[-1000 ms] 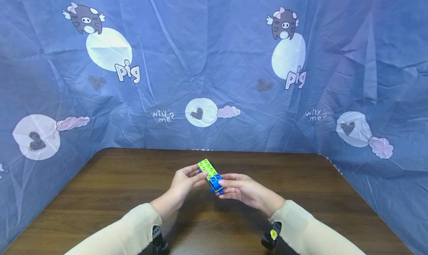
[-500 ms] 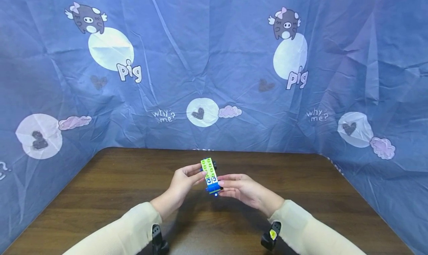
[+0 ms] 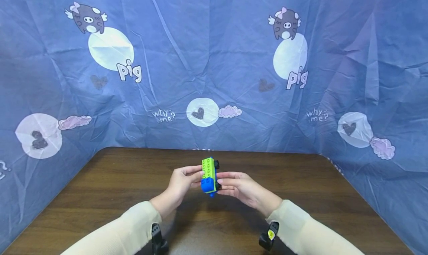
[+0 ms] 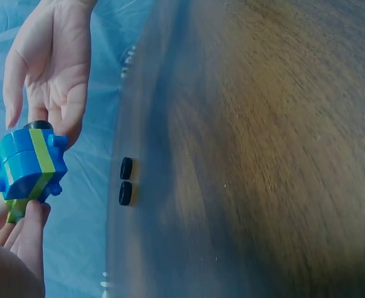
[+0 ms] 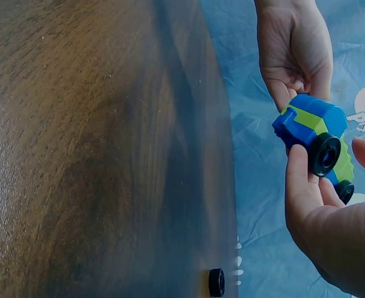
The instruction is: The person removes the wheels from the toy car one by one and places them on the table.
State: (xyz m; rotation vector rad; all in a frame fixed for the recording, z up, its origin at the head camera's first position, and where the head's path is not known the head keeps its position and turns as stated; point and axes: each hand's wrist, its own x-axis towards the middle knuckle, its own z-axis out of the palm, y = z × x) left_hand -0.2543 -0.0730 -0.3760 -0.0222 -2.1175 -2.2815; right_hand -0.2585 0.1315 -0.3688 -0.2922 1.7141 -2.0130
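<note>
Two hands, my left hand [image 3: 182, 180] at nine o'clock and right hand [image 3: 239, 186] at three, pinch a light, rigid, likely snap-apart brick car [image 3: 208, 175] by its flat sides above the tabletop [image 3: 100, 195].

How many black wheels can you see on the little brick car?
2. One wheel sits at the car's blue end, another at its green end. The far side is hidden and may have more.

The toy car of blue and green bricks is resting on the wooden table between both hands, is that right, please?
Not quite: the toy car is held up off the table, gripped between the left hand and the right hand. The head view shows it lifted; both wrist views confirm fingers around it.
</note>
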